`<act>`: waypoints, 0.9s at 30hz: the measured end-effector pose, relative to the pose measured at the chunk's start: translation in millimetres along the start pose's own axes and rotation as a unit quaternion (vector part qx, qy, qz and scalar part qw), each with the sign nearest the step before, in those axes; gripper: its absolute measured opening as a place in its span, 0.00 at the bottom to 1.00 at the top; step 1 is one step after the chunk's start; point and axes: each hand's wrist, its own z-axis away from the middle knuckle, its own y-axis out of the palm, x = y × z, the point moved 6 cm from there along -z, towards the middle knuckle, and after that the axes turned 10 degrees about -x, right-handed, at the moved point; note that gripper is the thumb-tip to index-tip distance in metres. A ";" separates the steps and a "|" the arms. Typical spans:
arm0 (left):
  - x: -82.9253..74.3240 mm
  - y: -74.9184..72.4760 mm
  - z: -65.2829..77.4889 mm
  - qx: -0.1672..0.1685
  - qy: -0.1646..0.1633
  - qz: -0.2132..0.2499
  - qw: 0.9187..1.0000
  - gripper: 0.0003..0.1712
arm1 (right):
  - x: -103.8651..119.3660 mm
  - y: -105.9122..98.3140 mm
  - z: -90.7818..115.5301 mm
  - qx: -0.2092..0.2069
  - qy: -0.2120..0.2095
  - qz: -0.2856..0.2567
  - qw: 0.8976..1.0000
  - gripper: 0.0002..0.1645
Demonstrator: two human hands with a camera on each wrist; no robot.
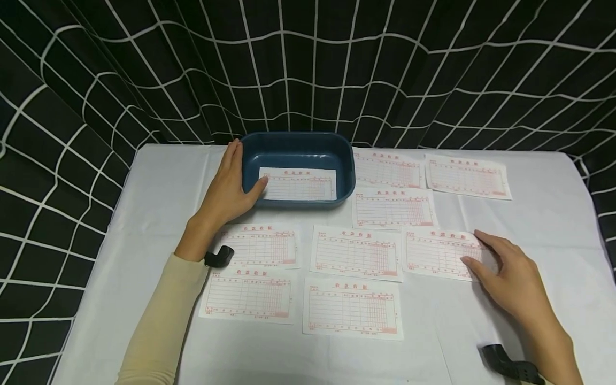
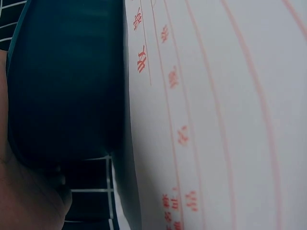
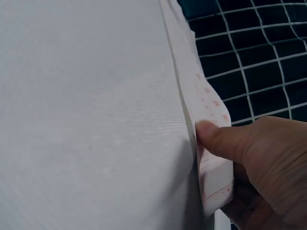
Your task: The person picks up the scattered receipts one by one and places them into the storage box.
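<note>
My left hand (image 1: 225, 190) holds the left front corner of a dark blue plastic basin (image 1: 308, 205), its thumb over the rim and its fingers along the outer left side. Inside the basin lies a white slip printed in red (image 1: 300, 185), a receipt form, near the thumb tip. On the right, my right hand (image 1: 517, 278) pinches the right end of another receipt slip (image 1: 438, 254) between thumb and fingers. In the right wrist view that slip (image 3: 216, 179) bends up at the thumb; the other fingers are mostly hidden behind it.
Several more receipt slips (image 1: 356, 254) lie spread over the white cloth (image 1: 544, 214), in front of the basin and to its right. One slip (image 1: 467, 176) is at the back right. Black cloth with white netting (image 1: 308, 64) stands behind the table.
</note>
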 end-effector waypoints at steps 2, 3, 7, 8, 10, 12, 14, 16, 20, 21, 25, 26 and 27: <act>-0.4 -0.5 0.2 0.000 0.000 0.000 1.000 0.57 | -0.4 -2.0 -1.0 -0.005 0.002 0.001 1.000 0.39; -0.3 -0.6 0.3 0.000 0.000 0.000 1.000 0.57 | -0.5 -2.8 -1.6 -0.007 0.001 0.001 1.000 0.38; -0.1 -1.6 0.9 0.000 -0.001 -0.001 1.000 0.57 | -1.3 -4.7 -3.0 -0.010 -0.003 0.004 1.000 0.33; 0.0 -1.3 1.0 0.001 -0.001 0.000 1.000 0.57 | -1.7 -5.4 -2.8 -0.012 -0.003 0.005 1.000 0.31; 0.4 -0.6 1.0 0.001 -0.001 0.000 1.000 0.57 | -2.5 -7.2 -2.2 -0.015 0.000 0.009 1.000 0.28; 0.3 -0.6 1.1 0.002 -0.001 0.001 1.000 0.57 | -2.9 -10.3 -2.1 -0.022 -0.003 0.008 1.000 0.24; 0.2 -0.7 0.3 0.001 0.000 0.000 1.000 0.57 | -2.7 -13.9 -2.2 -0.027 -0.007 0.002 1.000 0.21; -0.2 -1.6 -0.2 0.001 -0.001 -0.001 1.000 0.58 | -2.3 -17.0 -2.8 -0.028 -0.012 -0.004 1.000 0.19; 0.4 -0.1 -0.6 0.002 -0.002 0.004 1.000 0.57 | -1.1 -21.6 -1.5 -0.020 -0.006 0.004 1.000 0.16; 0.3 0.5 -0.6 0.002 -0.001 0.005 1.000 0.57 | -1.3 -22.4 -0.7 -0.018 -0.002 0.009 1.000 0.16; 0.1 1.4 -0.4 0.001 0.001 0.005 1.000 0.57 | -0.1 -27.1 1.1 -0.025 0.004 0.028 0.999 0.15; -0.2 0.6 -0.2 0.001 0.000 0.004 1.000 0.57 | 0.2 -27.7 1.2 -0.028 0.005 0.031 0.999 0.15; -0.6 -0.2 0.0 0.001 -0.002 0.004 1.000 0.57 | 0.5 -29.0 0.9 -0.033 0.005 0.029 0.999 0.14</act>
